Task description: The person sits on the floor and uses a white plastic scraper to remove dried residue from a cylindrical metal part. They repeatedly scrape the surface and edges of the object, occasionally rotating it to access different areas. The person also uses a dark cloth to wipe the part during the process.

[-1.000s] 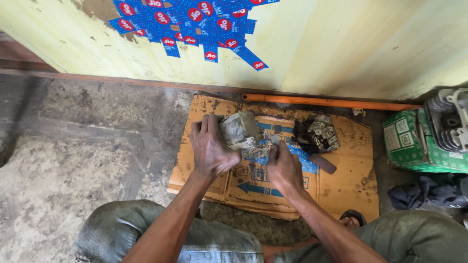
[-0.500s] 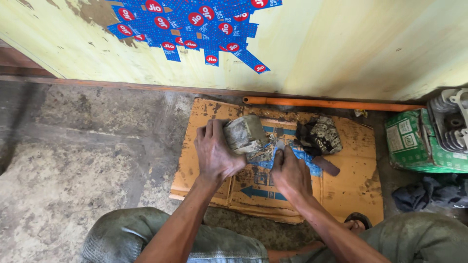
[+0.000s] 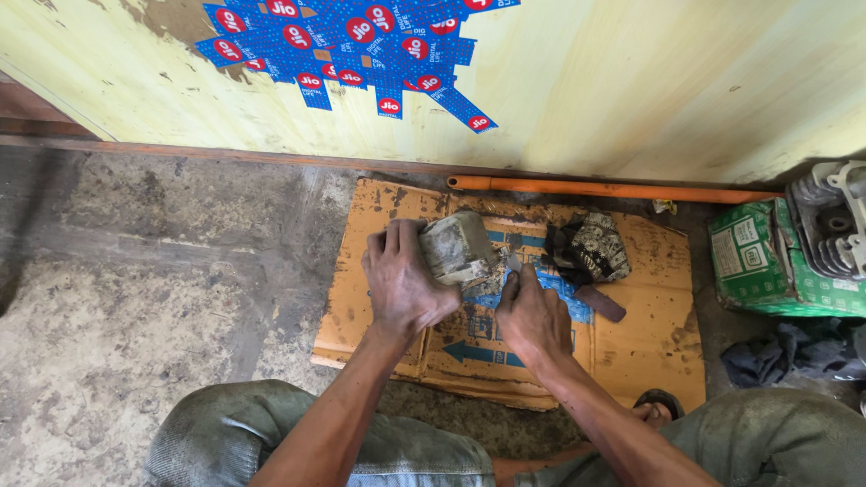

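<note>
On a grease-stained sheet of flattened brown cardboard (image 3: pixel 631 361) laid over the rough concrete floor (image 3: pixel 135 298), against the foot of a pale yellow wall (image 3: pixel 631 90). Person seated, knees either side of the work.

Left hand (image 3: pixel 404 281): fingers curled and clamped over a dirty grey metal engine part, blocky and caked in grime (image 3: pixel 457 245). Part sits just above the cardboard, tipped toward the right hand; cannot tell whether its underside rests on the sheet.

Right hand (image 3: pixel 532 316): fingers pinched tight round a small metal tool, only the pale tip showing (image 3: pixel 514 262). Tip is at the lower right edge of the grey part, touching or nearly so. Kind of tool not readable.

Nearby: second black, greasy engine component (image 3: pixel 591 248) just right of the hands, a short dark handle-like piece (image 3: pixel 600 304) below it. Orange pipe (image 3: pixel 613 189) runs along the wall base. Green carton (image 3: pixel 767 271) with a finned silver cylinder head (image 3: pixel 834 221) at far right; dark rag (image 3: pixel 794 356) in front.

Risks, as judged:
- Oily hands on an oily casting: the left grip could slide, and the part would twist or drop onto the sheet.
- Tool tip worked toward the holding hand's side; a slip off the edge could send it into the left fingers.
- Soft cardboard gives no firm backing, so hard pressure may rock the part.
- Loosened grit could fall into the open component beside it.
</note>
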